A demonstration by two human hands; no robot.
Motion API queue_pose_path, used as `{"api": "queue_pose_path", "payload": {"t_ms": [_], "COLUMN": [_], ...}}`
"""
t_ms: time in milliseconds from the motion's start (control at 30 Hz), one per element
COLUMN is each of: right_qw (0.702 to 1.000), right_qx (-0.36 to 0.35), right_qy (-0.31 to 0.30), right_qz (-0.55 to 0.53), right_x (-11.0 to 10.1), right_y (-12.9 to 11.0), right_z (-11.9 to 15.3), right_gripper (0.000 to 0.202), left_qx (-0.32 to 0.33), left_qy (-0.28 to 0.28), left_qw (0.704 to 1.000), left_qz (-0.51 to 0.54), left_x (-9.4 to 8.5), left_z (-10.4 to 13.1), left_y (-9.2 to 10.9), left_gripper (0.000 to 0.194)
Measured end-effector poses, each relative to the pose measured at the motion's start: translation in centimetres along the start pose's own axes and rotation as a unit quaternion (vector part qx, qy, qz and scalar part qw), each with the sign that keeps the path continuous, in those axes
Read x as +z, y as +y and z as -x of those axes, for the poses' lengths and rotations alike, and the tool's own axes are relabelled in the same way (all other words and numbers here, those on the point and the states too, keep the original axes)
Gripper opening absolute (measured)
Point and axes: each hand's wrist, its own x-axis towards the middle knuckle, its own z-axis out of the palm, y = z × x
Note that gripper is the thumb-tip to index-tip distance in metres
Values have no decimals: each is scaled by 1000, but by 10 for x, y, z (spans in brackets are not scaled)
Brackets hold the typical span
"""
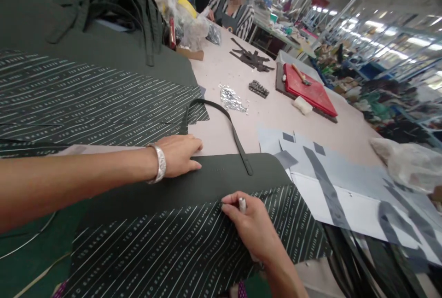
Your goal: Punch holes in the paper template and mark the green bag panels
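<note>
A dark green bag panel lies in front of me, joined along its lower edge to a black lining printed with white stripes and lettering. My left hand, a silver bangle at its wrist, lies over the panel's top edge with fingers extended. Thumb and forefinger of my right hand pinch the lining where it meets the panel. A white pen-like stick pokes up from that same hand; its other end is mostly hidden. A dark strap loops above the panel, one end lying on it.
Another striped lining piece and a pile of straps occupy the left. Small metal bits, a red board with a hammer, and paper sheets lie on the table. A person sits across.
</note>
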Motion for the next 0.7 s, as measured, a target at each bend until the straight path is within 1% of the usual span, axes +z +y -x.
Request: {"api": "queue_pose_path", "payload": {"t_ms": [133, 267, 333, 433, 467, 567, 633, 700], "right_qw": [999, 998, 997, 997, 997, 996, 996, 995], "right_qx": [-5, -2, -1, 1, 2, 3, -6, -21], "right_qy": [-1, -3, 0, -3, -6, -14, -13, -10], "right_qz": [33, 63, 72, 81, 82, 84, 87, 93], "right_x": [0, 0, -1, -2, -2, -1, -1, -1], "right_y": [-4, -9, -11, -13, -13, -11, -9, -7], "right_z": [1, 0, -1, -4, -4, -4, -3, -3], "right_gripper": [14, 14, 13, 13, 13, 13, 14, 14], "left_qx": [-18, -20, -19, -9, -4, 30, 41, 23], "left_qy": [-43, -90, -128, -196, -216, -246, -295, -371], "left_qw": [999, 995, 991, 980, 976, 966, 943, 896], "left_qz": [-20, -27, -19, 11, 22, 76, 150, 245], "left_x": [1, -7, -13, -22, -24, -26, -24, -20], "left_z": [-19, -34, -43, -54, -57, -61, -59, -54], "left_y": [7, 10, 12, 13, 14, 17, 23, 29], "left_gripper": [43, 48, 44, 30, 29, 32, 27, 16]}}
